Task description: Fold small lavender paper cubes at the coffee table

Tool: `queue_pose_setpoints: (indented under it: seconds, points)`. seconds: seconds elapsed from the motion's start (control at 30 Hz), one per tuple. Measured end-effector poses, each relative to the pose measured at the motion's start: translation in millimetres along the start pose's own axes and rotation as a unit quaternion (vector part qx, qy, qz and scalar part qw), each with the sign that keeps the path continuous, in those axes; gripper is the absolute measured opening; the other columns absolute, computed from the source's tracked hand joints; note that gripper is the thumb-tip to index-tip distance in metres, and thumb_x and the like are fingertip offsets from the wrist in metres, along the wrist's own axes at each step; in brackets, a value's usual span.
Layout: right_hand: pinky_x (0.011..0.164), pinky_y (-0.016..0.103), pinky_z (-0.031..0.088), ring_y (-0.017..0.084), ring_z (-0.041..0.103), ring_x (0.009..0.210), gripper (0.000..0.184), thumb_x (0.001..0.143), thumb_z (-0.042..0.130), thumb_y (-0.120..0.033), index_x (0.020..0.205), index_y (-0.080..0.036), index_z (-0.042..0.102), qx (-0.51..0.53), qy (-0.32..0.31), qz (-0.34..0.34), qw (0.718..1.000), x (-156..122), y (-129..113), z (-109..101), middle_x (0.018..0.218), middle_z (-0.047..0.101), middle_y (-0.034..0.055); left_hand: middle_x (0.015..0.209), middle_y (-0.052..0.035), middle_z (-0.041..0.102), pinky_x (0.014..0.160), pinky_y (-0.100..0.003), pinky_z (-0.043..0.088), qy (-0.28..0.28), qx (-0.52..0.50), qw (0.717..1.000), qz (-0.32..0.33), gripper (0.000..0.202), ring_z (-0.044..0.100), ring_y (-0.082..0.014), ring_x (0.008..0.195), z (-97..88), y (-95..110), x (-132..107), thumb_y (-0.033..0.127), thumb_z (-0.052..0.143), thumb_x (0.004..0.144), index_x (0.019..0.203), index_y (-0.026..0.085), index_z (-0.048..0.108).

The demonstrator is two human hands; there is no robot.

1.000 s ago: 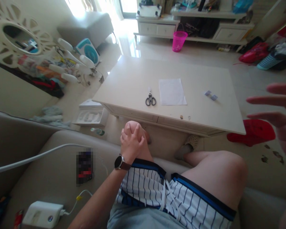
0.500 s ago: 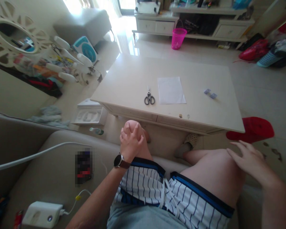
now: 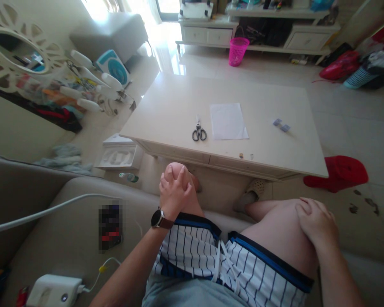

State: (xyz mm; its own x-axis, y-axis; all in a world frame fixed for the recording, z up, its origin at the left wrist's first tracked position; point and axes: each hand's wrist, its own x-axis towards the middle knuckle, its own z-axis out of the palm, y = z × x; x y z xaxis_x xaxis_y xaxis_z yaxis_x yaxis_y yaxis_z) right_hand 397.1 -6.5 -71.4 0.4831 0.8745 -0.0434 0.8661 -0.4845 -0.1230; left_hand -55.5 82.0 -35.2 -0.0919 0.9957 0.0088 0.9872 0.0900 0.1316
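Observation:
My left hand (image 3: 174, 192) lies over the left knee with its fingers spread, and a dark-faced watch (image 3: 158, 217) is strapped round that wrist. On the right knee rests my right hand (image 3: 316, 221), fingers stretched over the skin, holding nothing. In front of both knees stands a low white table (image 3: 176, 98). A pair of scissors (image 3: 199, 131) with black handles lies on it, blades pointing away from me. Just right of the scissors is a white sheet of paper (image 3: 229, 121). Farther right sits a small clear-and-blue item (image 3: 281, 125) whose kind I cannot make out.
Past the table's right corner is a red stool (image 3: 342, 172). A pink basket (image 3: 238, 52) stands on the floor by the far cabinet. An open white box (image 3: 120, 154) lies left of the table. On the sofa (image 3: 73, 230) are a white device (image 3: 54, 290) and a cable.
My right hand has come down and inward onto the right knee. The left hand stays on its knee, and the things on the table lie as before.

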Motion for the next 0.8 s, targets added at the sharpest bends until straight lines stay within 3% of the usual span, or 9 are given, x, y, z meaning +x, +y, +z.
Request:
queue_pose_setpoints:
  seconds: [0.3, 0.8]
  points:
    - [0.102, 0.045, 0.044, 0.029, 0.06, 0.107, 0.041, 0.09, 0.043, -0.039, 0.114, -0.019, 0.07, 0.003, 0.036, -0.011, 0.999, -4.3, -3.4, -2.4, 0.126, 0.066, 0.0119, 0.164, -0.0123, 0.021, 0.107, -0.056, 0.042, 0.008, 0.01, 1.0, 0.013, 0.064, 0.039, -0.0412, 0.136, 2.2, -0.7, 0.9, 0.045, 0.055, 0.094, 0.155, 0.033, 0.04]
    - [0.103, 0.046, 0.043, 0.03, 0.06, 0.108, 0.043, 0.088, 0.044, -0.043, 0.112, -0.02, 0.071, 0.024, 0.035, -0.006, 0.999, -2.5, 0.9, -1.3, 0.125, 0.067, 0.0108, 0.166, -0.0101, 0.018, 0.106, -0.055, 0.044, -0.004, 0.013, 1.0, 0.009, 0.068, 0.039, -0.0402, 0.135, 1.2, -0.3, 1.2, 0.047, 0.056, 0.092, 0.156, 0.035, 0.036]
